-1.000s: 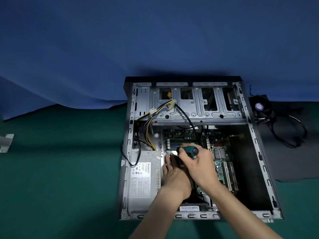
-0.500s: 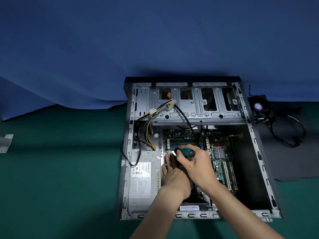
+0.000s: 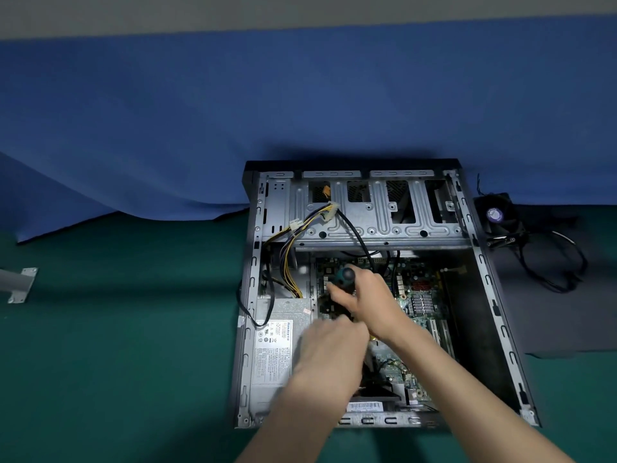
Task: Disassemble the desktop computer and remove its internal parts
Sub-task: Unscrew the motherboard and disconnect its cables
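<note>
An open desktop case (image 3: 494, 295) lies on its side on the green table. Inside are a green motherboard (image 3: 420, 305), a grey power supply (image 3: 277, 349) at the left and yellow-black cables (image 3: 290, 259). My right hand (image 3: 367, 295) grips a screwdriver with a teal-and-black handle (image 3: 345, 275), held upright over the board's left part. My left hand (image 3: 329, 349) is blurred; it hovers lower over the board beside the power supply, fingers bent downward, and I cannot see whether it holds anything.
A removed black fan (image 3: 497, 215) with its cables (image 3: 551, 262) lies on a dark mat right of the case. A small metal bracket (image 3: 20, 284) sits at the far left of the green table. A blue cloth (image 3: 167, 128) hangs behind.
My left hand has drawn back toward me from beside the screwdriver tip. My right hand still grips the screwdriver, its handle now pointing up at the camera. The head camera tilted up.
</note>
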Demonstrator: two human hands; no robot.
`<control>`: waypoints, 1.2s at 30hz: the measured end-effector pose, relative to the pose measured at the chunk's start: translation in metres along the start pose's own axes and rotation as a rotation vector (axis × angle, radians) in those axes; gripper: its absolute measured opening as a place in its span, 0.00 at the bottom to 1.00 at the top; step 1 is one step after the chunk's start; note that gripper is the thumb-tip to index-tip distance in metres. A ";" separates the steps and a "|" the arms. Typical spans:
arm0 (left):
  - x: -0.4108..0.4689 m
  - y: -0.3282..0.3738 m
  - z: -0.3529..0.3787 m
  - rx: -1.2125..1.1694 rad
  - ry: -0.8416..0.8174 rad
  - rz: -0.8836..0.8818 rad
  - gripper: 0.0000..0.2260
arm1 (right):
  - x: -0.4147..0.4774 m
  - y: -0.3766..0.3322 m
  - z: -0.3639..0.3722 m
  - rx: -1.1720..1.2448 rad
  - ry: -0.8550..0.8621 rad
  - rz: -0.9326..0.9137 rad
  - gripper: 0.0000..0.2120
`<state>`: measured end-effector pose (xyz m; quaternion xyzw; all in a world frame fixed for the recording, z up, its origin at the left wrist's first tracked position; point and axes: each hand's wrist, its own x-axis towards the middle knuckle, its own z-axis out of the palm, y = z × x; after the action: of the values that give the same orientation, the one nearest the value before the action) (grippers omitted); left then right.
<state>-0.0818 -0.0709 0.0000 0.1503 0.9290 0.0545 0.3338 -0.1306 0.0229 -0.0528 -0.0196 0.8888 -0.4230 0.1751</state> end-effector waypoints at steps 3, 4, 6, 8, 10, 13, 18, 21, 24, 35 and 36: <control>0.000 -0.020 -0.023 -0.027 0.458 -0.009 0.10 | 0.006 -0.001 -0.004 -0.092 -0.081 -0.049 0.07; 0.001 -0.028 -0.026 -0.091 0.557 0.005 0.13 | 0.008 0.000 -0.004 -0.120 -0.097 -0.074 0.04; 0.008 -0.041 -0.024 -0.193 0.605 0.090 0.26 | 0.010 0.000 -0.004 -0.145 -0.109 -0.086 0.11; 0.011 -0.049 -0.024 -0.180 0.576 0.146 0.33 | 0.014 0.001 -0.005 -0.170 -0.126 -0.064 0.16; 0.014 -0.053 -0.022 -0.204 0.590 0.178 0.32 | 0.016 0.001 -0.003 -0.204 -0.157 -0.059 0.17; 0.017 -0.055 -0.019 -0.274 0.682 0.169 0.18 | 0.017 -0.003 0.001 -0.137 -0.136 -0.056 0.14; 0.020 -0.056 -0.024 -0.211 0.720 -0.053 0.21 | 0.017 -0.006 0.010 -0.026 0.058 -0.102 0.09; 0.018 -0.057 -0.023 -0.307 0.750 0.101 0.17 | 0.017 -0.004 0.013 0.026 0.076 -0.114 0.04; 0.019 -0.060 -0.020 -0.391 0.712 0.209 0.21 | 0.017 -0.004 0.012 0.138 0.023 -0.099 0.03; 0.022 -0.064 -0.023 -0.514 0.738 0.134 0.09 | 0.018 -0.002 0.016 0.317 0.020 -0.063 0.13; 0.023 -0.065 -0.025 -0.508 0.738 0.051 0.09 | 0.017 -0.004 0.016 0.325 0.034 -0.062 0.14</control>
<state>-0.1306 -0.1248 -0.0080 0.0570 0.9391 0.3388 0.0051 -0.1420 0.0053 -0.0646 -0.0114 0.8106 -0.5665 0.1478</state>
